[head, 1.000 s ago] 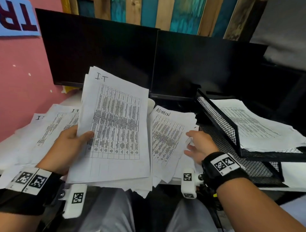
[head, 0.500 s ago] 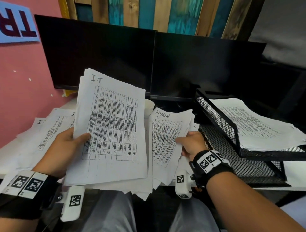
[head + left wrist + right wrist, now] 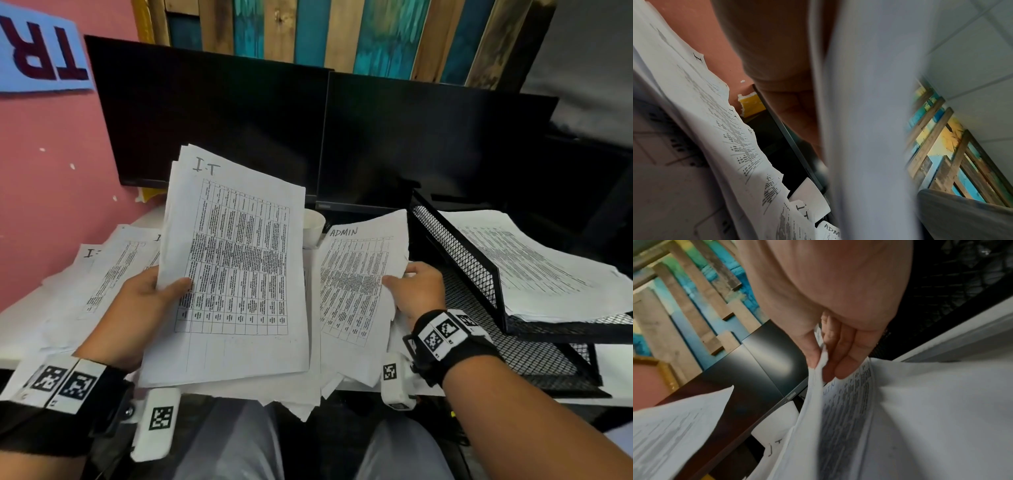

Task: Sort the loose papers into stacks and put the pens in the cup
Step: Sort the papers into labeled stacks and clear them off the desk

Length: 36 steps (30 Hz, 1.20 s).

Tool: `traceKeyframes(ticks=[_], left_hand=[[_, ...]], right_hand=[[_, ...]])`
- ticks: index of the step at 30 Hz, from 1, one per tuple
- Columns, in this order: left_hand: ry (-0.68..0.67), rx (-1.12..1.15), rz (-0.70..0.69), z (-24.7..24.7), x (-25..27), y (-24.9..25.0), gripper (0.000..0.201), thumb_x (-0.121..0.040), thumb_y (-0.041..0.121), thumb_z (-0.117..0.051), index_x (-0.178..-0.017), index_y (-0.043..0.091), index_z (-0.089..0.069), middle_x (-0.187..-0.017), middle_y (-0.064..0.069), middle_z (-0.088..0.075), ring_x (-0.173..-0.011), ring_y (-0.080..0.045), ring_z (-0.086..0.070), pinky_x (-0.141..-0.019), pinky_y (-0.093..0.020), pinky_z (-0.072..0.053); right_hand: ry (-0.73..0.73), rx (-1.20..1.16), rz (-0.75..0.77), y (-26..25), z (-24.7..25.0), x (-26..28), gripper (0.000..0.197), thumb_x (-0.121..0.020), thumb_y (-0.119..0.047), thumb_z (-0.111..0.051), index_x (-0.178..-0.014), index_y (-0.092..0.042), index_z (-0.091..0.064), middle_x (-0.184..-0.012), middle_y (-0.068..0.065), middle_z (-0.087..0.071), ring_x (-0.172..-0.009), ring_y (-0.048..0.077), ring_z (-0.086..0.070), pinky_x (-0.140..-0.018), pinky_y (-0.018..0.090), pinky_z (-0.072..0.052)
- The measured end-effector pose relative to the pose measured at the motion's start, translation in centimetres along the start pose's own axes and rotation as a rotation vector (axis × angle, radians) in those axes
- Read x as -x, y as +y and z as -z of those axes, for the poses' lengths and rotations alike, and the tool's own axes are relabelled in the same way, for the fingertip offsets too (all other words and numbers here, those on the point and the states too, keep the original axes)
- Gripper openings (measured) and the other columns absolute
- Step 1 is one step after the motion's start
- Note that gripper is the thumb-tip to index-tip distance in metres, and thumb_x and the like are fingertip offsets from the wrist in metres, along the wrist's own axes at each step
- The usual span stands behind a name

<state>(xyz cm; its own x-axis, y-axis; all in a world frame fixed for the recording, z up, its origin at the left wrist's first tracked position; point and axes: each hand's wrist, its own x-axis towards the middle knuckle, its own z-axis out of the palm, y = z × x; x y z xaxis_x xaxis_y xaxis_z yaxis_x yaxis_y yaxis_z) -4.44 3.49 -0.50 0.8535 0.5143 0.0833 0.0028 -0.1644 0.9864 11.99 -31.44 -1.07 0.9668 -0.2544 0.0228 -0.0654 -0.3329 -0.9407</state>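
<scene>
Between thumb and fingers of the left hand (image 3: 137, 308), a sheaf of I.T sheets (image 3: 236, 274) is held by its left edge, raised and tilted above the desk; thumb on the printed face, fingers behind. In the left wrist view the sheaf (image 3: 869, 113) is seen edge-on and blurred, with the fingers (image 3: 797, 113) against its back.

Right of that grip, the ADMIN sheet (image 3: 359, 284) is pinched at its right edge by the right hand (image 3: 416, 294). The right wrist view confirms it: paper edge (image 3: 818, 369) nipped between thumb and fingers (image 3: 844, 356), more printed sheets (image 3: 920, 418) beneath.

Under both grips, loose papers (image 3: 308, 387) are spread over the desk, some overhanging its near edge. Left of the left-hand grip, more I.T pages (image 3: 113, 270) lie flat.

Beyond the grips, between the two held sheets, a white cup (image 3: 313, 226) is partly visible. Pens cannot be made out.

Right of the right-hand grip, a black mesh tray (image 3: 459, 246) carries a paper stack (image 3: 534, 270). Two dark monitors (image 3: 411, 144) stand behind.
</scene>
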Motion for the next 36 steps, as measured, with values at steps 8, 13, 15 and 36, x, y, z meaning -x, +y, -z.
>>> traceKeyframes(ticks=[8,13,15,36], left_hand=[[0.007,-0.016,0.007,0.2,-0.3,-0.5,0.015,-0.101,0.013,-0.061,-0.105,0.014,-0.075,-0.107,-0.004,-0.08,-0.103,-0.032,-0.074,-0.101,-0.06,-0.053],[0.003,-0.015,-0.001,-0.1,-0.2,0.0,0.015,-0.102,0.011,-0.06,-0.102,0.016,-0.074,-0.101,-0.001,-0.081,-0.1,-0.028,-0.074,-0.092,-0.048,-0.056],[-0.001,-0.004,0.001,-0.3,-0.1,0.3,0.016,-0.102,0.01,-0.059,-0.102,0.015,-0.074,-0.097,-0.001,-0.081,-0.097,-0.026,-0.074,-0.088,-0.044,-0.056],[-0.042,0.248,0.102,-2.5,1.5,2.4,0.018,-0.1,0.016,-0.06,-0.107,0.013,-0.076,-0.104,-0.003,-0.081,-0.1,-0.024,-0.075,-0.086,-0.034,-0.059]], right_hand=[[-0.118,0.28,0.139,-1.6,0.5,1.3,0.07,-0.099,0.003,-0.046,-0.161,-0.026,-0.029,-0.123,0.006,-0.069,-0.096,0.025,-0.064,-0.077,0.033,-0.049],[-0.016,0.287,0.29,-3.1,1.5,1.6,0.072,-0.099,0.01,-0.038,-0.162,-0.025,-0.039,-0.138,0.01,-0.063,-0.104,0.026,-0.064,-0.089,0.032,-0.053],[0.048,0.276,0.375,-4.0,2.2,1.3,0.059,-0.099,0.009,-0.039,-0.151,-0.017,-0.056,-0.138,0.012,-0.065,-0.117,0.032,-0.065,-0.101,0.034,-0.052],[-0.368,-0.366,-0.115,-4.7,-5.0,4.3,0.031,-0.09,-0.031,-0.069,-0.091,-0.003,-0.056,-0.087,0.021,-0.056,-0.081,0.03,-0.055,-0.094,0.058,-0.056]])
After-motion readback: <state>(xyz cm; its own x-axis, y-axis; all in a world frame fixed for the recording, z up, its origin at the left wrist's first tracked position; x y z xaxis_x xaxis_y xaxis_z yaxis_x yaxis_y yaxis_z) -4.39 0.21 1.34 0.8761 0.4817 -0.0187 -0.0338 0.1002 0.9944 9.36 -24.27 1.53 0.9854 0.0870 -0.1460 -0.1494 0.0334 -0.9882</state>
